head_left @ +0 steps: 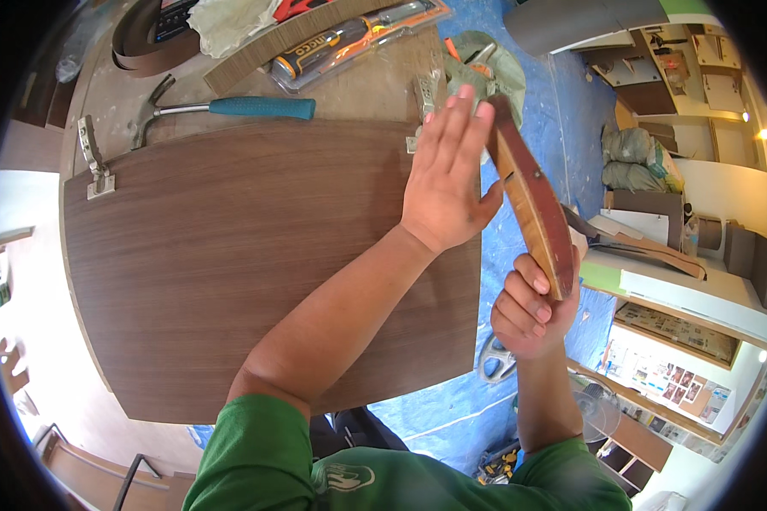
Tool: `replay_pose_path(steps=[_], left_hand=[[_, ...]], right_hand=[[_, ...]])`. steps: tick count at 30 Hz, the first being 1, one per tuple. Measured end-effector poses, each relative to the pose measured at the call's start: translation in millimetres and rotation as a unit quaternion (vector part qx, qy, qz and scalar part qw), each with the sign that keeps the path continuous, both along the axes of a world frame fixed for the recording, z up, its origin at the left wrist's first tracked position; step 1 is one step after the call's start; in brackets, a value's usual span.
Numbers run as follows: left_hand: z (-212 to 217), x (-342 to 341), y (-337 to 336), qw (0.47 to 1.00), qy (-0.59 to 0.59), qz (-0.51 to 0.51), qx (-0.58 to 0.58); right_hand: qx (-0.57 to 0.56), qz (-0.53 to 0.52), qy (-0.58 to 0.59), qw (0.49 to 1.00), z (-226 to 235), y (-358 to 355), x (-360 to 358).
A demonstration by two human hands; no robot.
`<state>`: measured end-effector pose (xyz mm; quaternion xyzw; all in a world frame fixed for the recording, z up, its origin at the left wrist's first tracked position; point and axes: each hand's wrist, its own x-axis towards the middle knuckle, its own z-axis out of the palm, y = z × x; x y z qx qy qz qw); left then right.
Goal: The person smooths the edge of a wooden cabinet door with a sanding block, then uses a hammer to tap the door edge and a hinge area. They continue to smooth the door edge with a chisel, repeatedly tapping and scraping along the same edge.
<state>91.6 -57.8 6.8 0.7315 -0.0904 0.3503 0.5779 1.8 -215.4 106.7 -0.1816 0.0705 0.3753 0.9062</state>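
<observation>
My right hand [533, 311] grips the near end of a wooden hand plane [539, 192], tipped on its side above the panel's right edge. Its side is reddish brown; a narrow slit crosses its bare, worn wood sole. Close to the plane's far end, my left hand [452, 175] is open with fingers stretched out, its thumb towards the sole. Whether the fingers touch the plane I cannot tell. Beneath my left arm lies a brown wood-grain panel [256, 272]. A metal hinge [100, 183] is fixed near its far left corner; another, near the far right, is partly hidden by my hand.
Beyond the panel lie a teal-handled claw hammer [260, 107], a packaged tool [332, 49], a wood-grain strip [256, 55] and a roll of brown edging [136, 43]. Blue sheeting [435, 404] covers the floor. Filled sacks [631, 162] and boards stand at the right.
</observation>
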Motion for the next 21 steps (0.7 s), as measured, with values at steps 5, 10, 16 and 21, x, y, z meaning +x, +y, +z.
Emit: replay_pose_path(steps=[5,10,16,21], left_hand=[[5.8,-5.0,1.6,0.993,-0.024,-0.006,0.119],[1.7,-4.6,2.5,0.993,-0.018,-0.045,0.103],[16.3,-12.4,2.7,0.952,0.206,-0.219,-0.054],[7.5,-4.7,4.8,0.847,0.285,-0.338,-0.294]], right_hand=[[0.02,-0.018,0.041,0.999,3.4,-7.8,-25.1],[-0.084,0.011,-0.05,0.995,13.0,-18.0,-17.2],[-0.537,-0.113,-0.255,0.796,-15.3,-34.8,6.0],[-0.59,-0.024,-0.374,0.715,-28.6,-3.8,41.0]])
